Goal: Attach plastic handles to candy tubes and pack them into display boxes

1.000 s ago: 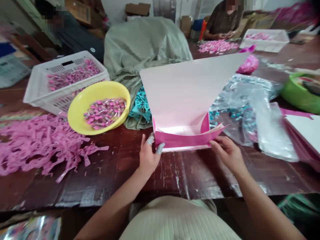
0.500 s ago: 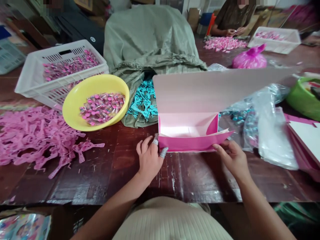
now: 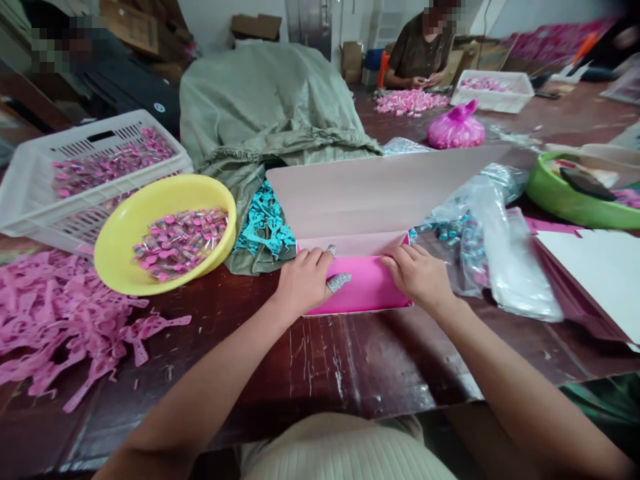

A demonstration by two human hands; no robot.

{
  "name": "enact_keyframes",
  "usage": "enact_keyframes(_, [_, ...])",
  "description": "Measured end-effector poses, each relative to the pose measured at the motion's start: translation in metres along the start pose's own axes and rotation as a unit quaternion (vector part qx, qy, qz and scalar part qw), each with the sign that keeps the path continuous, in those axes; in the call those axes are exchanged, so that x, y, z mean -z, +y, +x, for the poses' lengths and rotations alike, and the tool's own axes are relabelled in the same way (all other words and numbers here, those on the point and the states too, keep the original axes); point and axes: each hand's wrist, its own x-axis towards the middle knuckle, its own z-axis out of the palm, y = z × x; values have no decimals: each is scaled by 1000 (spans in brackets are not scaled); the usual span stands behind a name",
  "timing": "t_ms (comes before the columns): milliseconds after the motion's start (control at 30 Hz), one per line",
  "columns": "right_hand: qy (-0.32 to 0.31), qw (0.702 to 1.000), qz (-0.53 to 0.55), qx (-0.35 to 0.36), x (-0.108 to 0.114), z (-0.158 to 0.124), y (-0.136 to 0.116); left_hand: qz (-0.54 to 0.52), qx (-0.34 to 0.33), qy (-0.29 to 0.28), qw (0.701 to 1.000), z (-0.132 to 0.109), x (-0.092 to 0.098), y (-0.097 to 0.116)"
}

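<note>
- The pink cardboard box (image 3: 360,287) lies on the dark wooden table (image 3: 320,373), its pale pink lid (image 3: 370,193) standing open behind its folded front flap.
- Left hand (image 3: 305,281): on the flap's left half, fingers together and pressed flat, not clamped; two fingers wear grey finger cots (image 3: 339,282).
- Right hand (image 3: 417,277): on the flap's right end, fingers close together and resting flat, not clamped.
- Left of the box: teal plastic pieces (image 3: 263,230) on a grey-green sack (image 3: 260,107), a yellow bowl (image 3: 103,263) of wrapped pink sweets, and a white crate (image 3: 45,220).
- Right of the box: a clear plastic bag (image 3: 505,247) and a green basin (image 3: 565,207).
- Beyond the box: a co-worker (image 3: 420,50) sorts pink pieces.
</note>
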Motion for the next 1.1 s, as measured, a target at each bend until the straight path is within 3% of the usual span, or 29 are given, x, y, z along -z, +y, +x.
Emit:
enact_keyframes(133, [-9,1000,-9,-8,-9,20,10,-4,-16,-45,999,12,6,-7])
enact_keyframes(267, [96,988,-38,113,-15,19,16,30,4,-74,997,14,9,-8])
enact_keyframes(367, [151,966,-80,194,-21,13,19,47,-11,-22,999,12,2,-7])
enact_keyframes(500, [171,956,-110,210,-26,12,21,91,-47,73,992,4,-13,-7])
enact_keyframes(600, [164,955,-109,222,-26,17,22,105,-61,111,986,-2,-23,-8])
enact_keyframes(867, [52,974,-94,199,-35,25,27,52,-69,57,995,8,-30,-15])
enact_keyframes(967, [44,978,-94,181,-36,24,24,45,-60,59,995,13,-32,-15])
enact_keyframes(1033, [67,977,-102,172,-38,22,23,-2,-49,103,993,13,-35,-16])
enact_keyframes(1100, [97,976,-105,166,-39,18,23,-112,-26,190,975,10,-40,-20])
